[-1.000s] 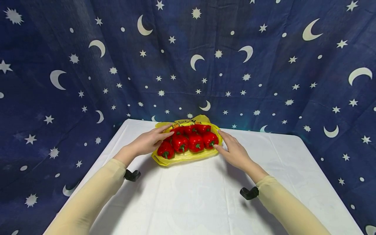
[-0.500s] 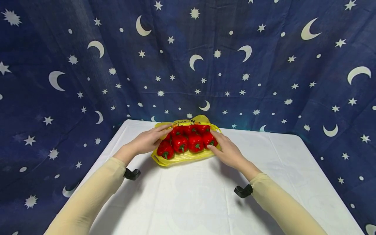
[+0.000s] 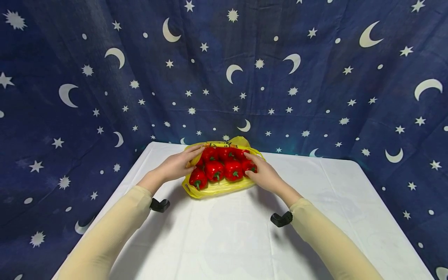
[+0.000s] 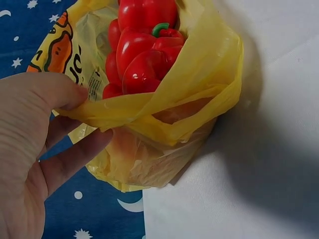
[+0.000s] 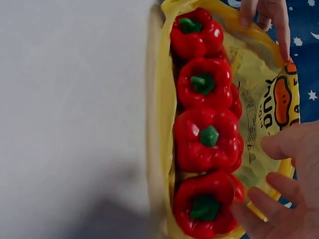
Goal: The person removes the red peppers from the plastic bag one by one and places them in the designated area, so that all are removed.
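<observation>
The left arm, in a pale tan sleeve, reaches forward over the white tabletop. The left hand is at the left end of a yellow bag. In the left wrist view its thumb and fingers pinch the bag's thin yellow edge and lift it a little. The rest of the hand stays loose, with the fingers bent under the plastic.

The yellow bag lies on its side at the far middle of the tabletop, close to the blue cloth with white moons and stars. Red peppers with green stems are packed inside it. Four sit in a front row and more hide behind them.

On the bag there is an orange cartoon shape and some big dark letters. The letters are folded and tilted, so I cannot read the words. A small white sticker with tiny print is on the bag too, and it is too small to read.

The right arm also reaches forward in a tan sleeve. The right hand is at the right end of the bag. Its fingers are a bit curled and touch the last pepper and the bag's edge. I cannot tell if it is really holding anything.
</observation>
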`<control>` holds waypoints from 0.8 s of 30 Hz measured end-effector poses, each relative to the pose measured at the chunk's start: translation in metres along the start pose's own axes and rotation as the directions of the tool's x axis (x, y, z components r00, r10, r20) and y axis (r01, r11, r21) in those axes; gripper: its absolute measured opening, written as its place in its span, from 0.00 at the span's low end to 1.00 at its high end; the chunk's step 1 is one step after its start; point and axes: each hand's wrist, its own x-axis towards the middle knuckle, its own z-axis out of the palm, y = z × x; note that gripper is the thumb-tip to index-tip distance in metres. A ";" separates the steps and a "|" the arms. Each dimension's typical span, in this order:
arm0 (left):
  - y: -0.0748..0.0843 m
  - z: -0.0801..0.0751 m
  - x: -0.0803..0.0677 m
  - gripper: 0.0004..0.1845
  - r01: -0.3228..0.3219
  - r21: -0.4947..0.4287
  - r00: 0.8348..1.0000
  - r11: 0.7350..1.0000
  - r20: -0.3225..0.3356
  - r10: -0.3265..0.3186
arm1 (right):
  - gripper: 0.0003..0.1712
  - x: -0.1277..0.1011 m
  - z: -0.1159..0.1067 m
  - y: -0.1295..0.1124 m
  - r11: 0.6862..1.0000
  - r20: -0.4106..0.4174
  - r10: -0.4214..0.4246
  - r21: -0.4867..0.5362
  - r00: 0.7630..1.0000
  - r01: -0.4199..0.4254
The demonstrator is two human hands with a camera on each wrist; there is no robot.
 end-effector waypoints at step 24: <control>0.003 0.003 0.001 0.40 0.062 -0.270 0.998 0.961 0.013 -0.061 | 0.51 0.033 0.037 -0.020 0.986 0.072 0.069 -0.159 0.995 -0.057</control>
